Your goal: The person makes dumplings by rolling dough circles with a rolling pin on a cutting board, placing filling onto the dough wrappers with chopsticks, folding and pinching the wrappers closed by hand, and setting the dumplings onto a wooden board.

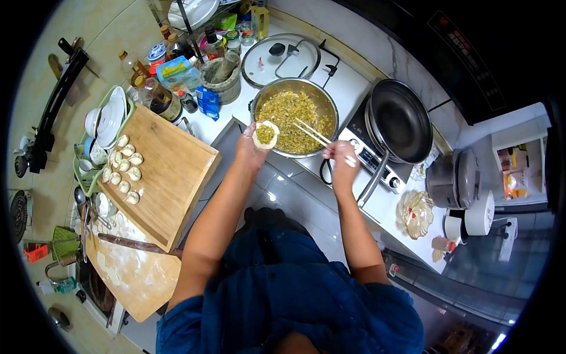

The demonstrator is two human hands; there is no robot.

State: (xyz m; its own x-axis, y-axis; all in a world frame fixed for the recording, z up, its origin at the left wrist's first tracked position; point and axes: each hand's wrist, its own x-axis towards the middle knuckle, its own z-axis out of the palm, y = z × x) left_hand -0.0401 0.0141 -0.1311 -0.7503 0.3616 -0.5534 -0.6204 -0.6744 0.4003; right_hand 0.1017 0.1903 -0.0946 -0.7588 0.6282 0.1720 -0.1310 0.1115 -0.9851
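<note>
My left hand (250, 148) holds a round dumpling wrapper (273, 140) with a mound of yellow-green filling on it, close to the near left rim of a metal bowl. In my right hand (342, 164) is a pair of white chopsticks (313, 132), their tips over the bowl's contents. The metal bowl (331, 107) is well filled with chopped filling (289, 109). Several folded dumplings (124, 161) lie on a wooden board (168, 159) to the left. Below that board, a rolling pin (132, 242) rests on a floured board (147, 277).
A glass lid (253, 62) lies behind the bowl. To the right, a black frying pan (401, 121) sits on an induction cooker (377, 159), its handle pointing toward me. Bottles (159, 97) and a stone mortar (227, 88) stand at the back left. A rice cooker (451, 180) is far right.
</note>
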